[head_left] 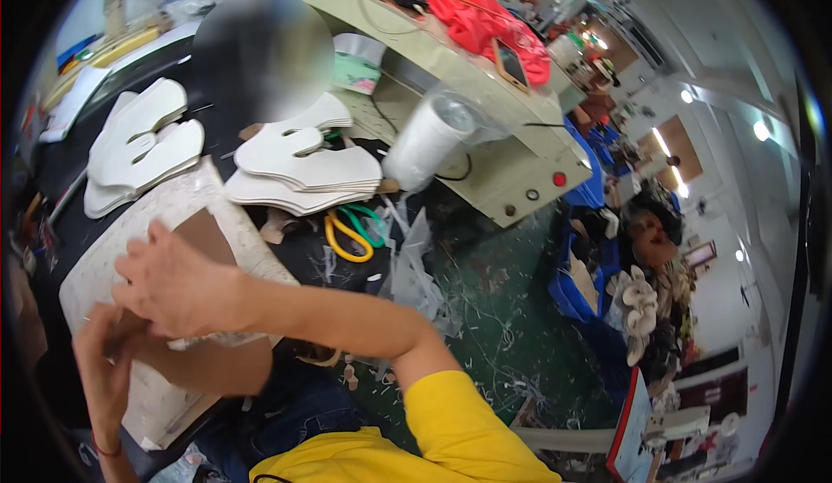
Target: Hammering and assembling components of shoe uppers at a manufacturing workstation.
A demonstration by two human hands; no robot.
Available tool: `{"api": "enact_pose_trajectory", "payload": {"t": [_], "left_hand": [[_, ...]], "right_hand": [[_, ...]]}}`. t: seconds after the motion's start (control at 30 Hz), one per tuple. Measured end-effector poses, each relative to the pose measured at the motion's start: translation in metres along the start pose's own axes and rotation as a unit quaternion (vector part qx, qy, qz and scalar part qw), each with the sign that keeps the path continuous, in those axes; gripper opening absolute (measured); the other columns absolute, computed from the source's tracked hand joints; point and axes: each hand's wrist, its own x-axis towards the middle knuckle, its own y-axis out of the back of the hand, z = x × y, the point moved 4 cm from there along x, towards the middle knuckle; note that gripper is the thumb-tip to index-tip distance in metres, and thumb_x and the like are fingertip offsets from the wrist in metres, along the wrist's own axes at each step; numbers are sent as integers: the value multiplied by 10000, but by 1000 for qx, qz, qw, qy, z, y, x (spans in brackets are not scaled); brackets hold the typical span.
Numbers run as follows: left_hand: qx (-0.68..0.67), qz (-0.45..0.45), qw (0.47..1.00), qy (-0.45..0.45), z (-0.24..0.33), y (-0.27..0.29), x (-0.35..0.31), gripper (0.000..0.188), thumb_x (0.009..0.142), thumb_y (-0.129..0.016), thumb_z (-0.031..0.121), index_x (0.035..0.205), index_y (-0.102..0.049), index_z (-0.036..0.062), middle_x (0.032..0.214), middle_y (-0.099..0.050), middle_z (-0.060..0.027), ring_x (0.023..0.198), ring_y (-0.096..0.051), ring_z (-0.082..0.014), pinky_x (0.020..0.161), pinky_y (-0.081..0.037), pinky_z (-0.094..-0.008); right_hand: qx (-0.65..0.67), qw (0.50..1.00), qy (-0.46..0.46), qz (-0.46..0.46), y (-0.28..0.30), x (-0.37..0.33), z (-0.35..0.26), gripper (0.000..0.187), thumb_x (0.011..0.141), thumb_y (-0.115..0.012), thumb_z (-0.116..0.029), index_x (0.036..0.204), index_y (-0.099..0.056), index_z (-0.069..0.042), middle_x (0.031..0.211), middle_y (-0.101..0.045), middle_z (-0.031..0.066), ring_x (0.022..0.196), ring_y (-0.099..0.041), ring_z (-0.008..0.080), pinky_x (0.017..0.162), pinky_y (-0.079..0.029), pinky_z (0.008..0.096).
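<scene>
Both hands work close together over a pale, scuffed board (95, 279). My left hand (102, 357) is closed at the left edge of a brown, leather-like piece (212, 366) that hangs over the board's near part. My right hand (178, 288) lies just above it with curled fingers, slightly blurred; what they pinch is hidden. A shiny whitish strip (232, 339) shows under my right wrist, along the brown piece. Another brown patch (206, 236) of the same colour lies flat on the board beyond my right hand.
Beyond the board are two stacks of white shaped cut-outs, left (143, 158) and right (303, 169). Scissors with yellow and green handles (351, 233) lie beside them. A plastic film roll (431, 136) stands by a cream machine table (494, 179). Scraps litter the green floor (494, 310).
</scene>
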Motion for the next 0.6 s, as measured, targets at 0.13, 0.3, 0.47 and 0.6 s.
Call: {"api": "enact_pose_trajectory", "payload": {"t": [0.13,0.3,0.47,0.6], "left_hand": [[-155,256,953,-46,31,42,4,352,889,-522,149,1216,-484,25,1221,-521,-105,1114,-503,-204,960,-365,-302],[-795,26,595,-114,34,-14,-15,645,911,-327,566,1328,-409,81,1318,-475,-65,1176,-472,-225,1035,-305,-374],[-792,207,563,109,-20,-60,-44,676,908,-296,571,1345,-366,59,1333,-449,-100,1215,-427,-251,1055,-277,-376],[-779,188,581,143,-25,-61,-58,699,918,-224,581,1355,-340,48,1358,-409,-112,1241,-389,-255,1065,-258,-378]], "right_hand": [[-54,962,41,264,83,12,-18,127,646,-558,-110,719,-601,-16,718,-525,64,757,-512,225,645,-371,343],[-133,974,46,176,45,4,-54,361,667,-581,-85,1017,-668,-68,1049,-636,25,636,-445,128,594,-333,254],[105,993,-11,54,-52,-23,-74,314,740,-606,-51,1049,-605,4,1097,-594,96,809,-549,230,718,-424,326],[299,947,-91,70,-76,-17,-65,219,741,-641,8,958,-609,0,972,-603,105,854,-577,284,737,-472,349]]}}
